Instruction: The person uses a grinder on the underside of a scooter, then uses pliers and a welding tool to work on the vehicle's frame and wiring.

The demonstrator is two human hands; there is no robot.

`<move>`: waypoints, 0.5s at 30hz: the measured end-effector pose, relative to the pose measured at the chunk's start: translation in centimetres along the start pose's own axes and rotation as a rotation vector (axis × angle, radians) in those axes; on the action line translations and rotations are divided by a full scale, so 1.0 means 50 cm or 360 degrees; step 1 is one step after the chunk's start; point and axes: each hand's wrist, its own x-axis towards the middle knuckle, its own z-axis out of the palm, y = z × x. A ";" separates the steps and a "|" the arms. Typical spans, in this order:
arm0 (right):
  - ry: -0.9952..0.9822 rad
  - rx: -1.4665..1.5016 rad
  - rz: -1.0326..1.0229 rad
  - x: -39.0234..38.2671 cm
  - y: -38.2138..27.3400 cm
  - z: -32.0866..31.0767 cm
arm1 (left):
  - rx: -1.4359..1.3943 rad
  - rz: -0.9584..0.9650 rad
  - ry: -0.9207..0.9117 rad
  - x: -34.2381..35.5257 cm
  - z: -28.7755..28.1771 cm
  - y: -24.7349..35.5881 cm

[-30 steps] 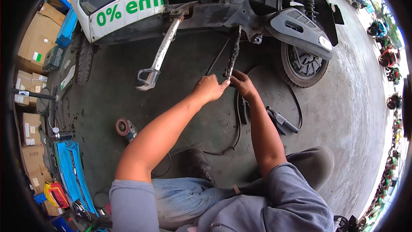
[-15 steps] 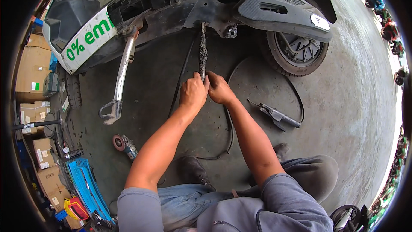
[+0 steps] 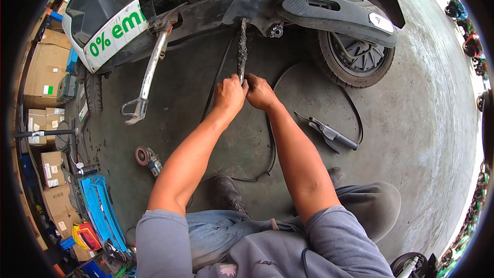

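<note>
Both my hands are closed around the near end of a grimy metal rod (image 3: 242, 49), crusted with rough black lumps along its middle. My left hand (image 3: 229, 96) grips from the left, and my right hand (image 3: 261, 93) presses close beside it, its fingertips partly hidden. The rod's far end meets the dark frame (image 3: 248, 6) of a scooter, beside a round bolt fitting (image 3: 277, 30); whether it is fixed there I cannot tell. Left of my hands, a worn silver stand leg (image 3: 153, 69) hangs from the frame.
On the floor to the right lies a welding electrode holder (image 3: 332, 135) with its black cable (image 3: 358, 110). An angle grinder (image 3: 148, 160) rests left of my forearm. The scooter's wheel (image 3: 358, 62) is beyond, at right. Cardboard boxes (image 3: 48, 72) and blue plastic panels (image 3: 103, 208) line the left side.
The whole view has shifted slightly, so my hands and the rod sit a little higher in the picture. My grip on the rod looks the same.
</note>
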 end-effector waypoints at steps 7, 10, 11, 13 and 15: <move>0.0122 -0.0248 0.0185 0.024 0.087 -0.029 | -0.0411 0.0024 0.0148 -0.021 -0.012 0.038; -0.0017 0.0127 0.0248 -0.037 0.087 0.000 | -0.0398 -0.0114 0.0008 -0.063 -0.049 -0.027; -0.0153 0.0072 0.0295 -0.062 0.103 0.007 | -0.0387 -0.0117 -0.0085 -0.086 -0.056 -0.045; -0.0335 -0.0065 0.0297 -0.117 0.165 0.001 | -0.0602 -0.0469 -0.0477 -0.129 -0.091 -0.062; -0.0408 -0.0223 0.0134 -0.132 0.233 -0.028 | -0.0559 -0.0524 -0.0667 -0.183 -0.108 -0.119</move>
